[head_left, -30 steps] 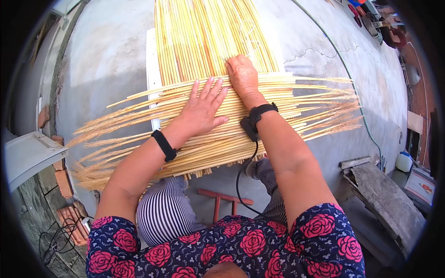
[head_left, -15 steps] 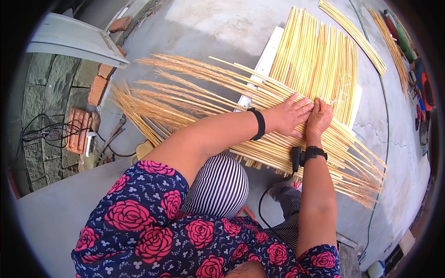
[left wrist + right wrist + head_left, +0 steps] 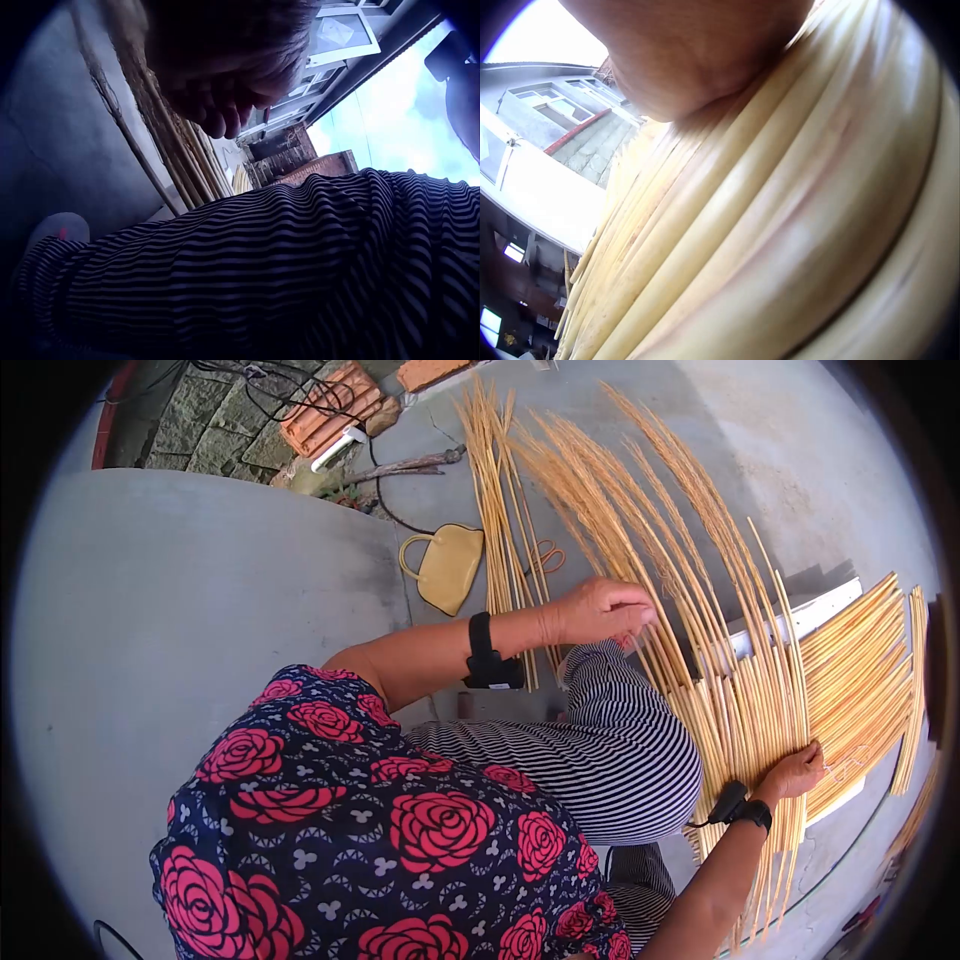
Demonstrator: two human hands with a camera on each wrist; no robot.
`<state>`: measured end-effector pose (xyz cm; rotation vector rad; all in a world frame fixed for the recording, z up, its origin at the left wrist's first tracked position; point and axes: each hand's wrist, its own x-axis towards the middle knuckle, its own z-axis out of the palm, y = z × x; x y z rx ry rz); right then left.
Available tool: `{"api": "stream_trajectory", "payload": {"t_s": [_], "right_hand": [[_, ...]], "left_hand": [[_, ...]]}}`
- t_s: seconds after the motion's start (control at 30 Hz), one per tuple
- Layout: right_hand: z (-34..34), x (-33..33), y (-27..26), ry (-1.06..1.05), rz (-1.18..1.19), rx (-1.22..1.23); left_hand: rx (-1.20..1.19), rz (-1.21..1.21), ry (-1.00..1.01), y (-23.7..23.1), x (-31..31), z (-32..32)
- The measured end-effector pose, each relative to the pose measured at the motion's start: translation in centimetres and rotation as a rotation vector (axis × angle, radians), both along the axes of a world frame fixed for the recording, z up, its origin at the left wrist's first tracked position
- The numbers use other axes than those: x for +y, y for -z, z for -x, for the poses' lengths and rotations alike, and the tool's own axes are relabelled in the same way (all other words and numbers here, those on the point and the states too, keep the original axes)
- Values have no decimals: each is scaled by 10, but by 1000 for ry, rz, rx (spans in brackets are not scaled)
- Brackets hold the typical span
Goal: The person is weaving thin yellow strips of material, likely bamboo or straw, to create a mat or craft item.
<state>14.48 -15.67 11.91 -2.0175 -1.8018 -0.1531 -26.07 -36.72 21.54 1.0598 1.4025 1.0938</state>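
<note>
Bent over a mat of pale stalks, the person has the right hand [image 3: 795, 772] at the edge of the crosswise layer [image 3: 765, 710]. Its fingertips are pinched together beside a thin white cord [image 3: 852, 762], seemingly on it; their grip is partly hidden. The left hand [image 3: 605, 610] is raised above the knee beside the feathery stalk ends [image 3: 600, 490], fingers loosely bent and holding nothing visible. In the left wrist view the left hand [image 3: 232, 67] is dark above the striped trouser leg. The right wrist view shows part of the right hand [image 3: 690, 60] against stalks [image 3: 705, 225].
Loose stalks [image 3: 497, 510] lie on the ground beside a yellow bag [image 3: 450, 568] and orange-handled scissors [image 3: 548, 556]. Beyond are a branch [image 3: 420, 463], a ribbed tile [image 3: 330, 408] and black cable. A white board [image 3: 825, 605] lies under the mat.
The left hand has lifted off the stalks and moved away toward the loose stalks and bag. The right hand stays at the layer's edge. The head view has swung left.
</note>
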Motion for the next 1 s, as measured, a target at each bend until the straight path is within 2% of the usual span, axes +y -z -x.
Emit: {"api": "stream_trajectory", "payload": {"t_s": [0.03,0.07,0.13,0.2,0.23,0.33,0.43,0.53,0.57,0.6,0.63,0.73,0.8,0.9,1.0], "right_hand": [[-3,1,3,-21,-6,-8],[-7,2,4,-28,2,-26],[-7,3,5,-47,18,-60],[-4,3,2,-20,17,-72],[-5,3,3,-14,14,-72],[1,-2,-2,1,27,-103],[4,0,-2,20,47,-127],[10,-7,-8,7,41,-39],[6,-5,-3,0,-6,-41],[1,-4,2,-31,-62,1],[2,-4,1,-5,-39,-9],[11,-6,-5,17,-58,-1],[10,-6,-3,12,-79,40],[13,-8,-7,-6,-117,37],[16,-9,-9,24,-104,68]], "left_hand": [[146,91,-69,29,-30,19],[119,315,-184,67,-62,33],[177,552,-370,138,-133,53],[178,588,-454,192,-176,66],[182,602,-489,205,-180,72],[346,440,-520,213,-152,87],[483,418,-612,247,-108,107],[449,929,-503,209,-57,119],[300,930,-567,227,-52,121],[308,1002,-502,226,-44,120],[359,1005,-455,210,-39,111],[457,1058,-359,222,-34,109],[554,993,-292,242,-42,111],[522,1028,-335,244,-39,110],[484,1088,-364,271,-43,122]]}}
